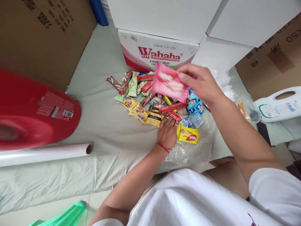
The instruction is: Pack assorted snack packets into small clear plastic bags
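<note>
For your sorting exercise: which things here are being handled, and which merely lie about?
In hand: right hand holding pink snack packet; left hand on heap of wrapped snacks.
Lying about: red plastic tub, white paper roll, white Wahaha carton, white handled jug.

Blurred pink snack packet [169, 82] held tilted above the snack pile [155, 103].

Pale cloth-covered surface [105, 131]; brown cardboard boxes [44, 34] and white cartons [164, 15] behind; even daylight
</note>
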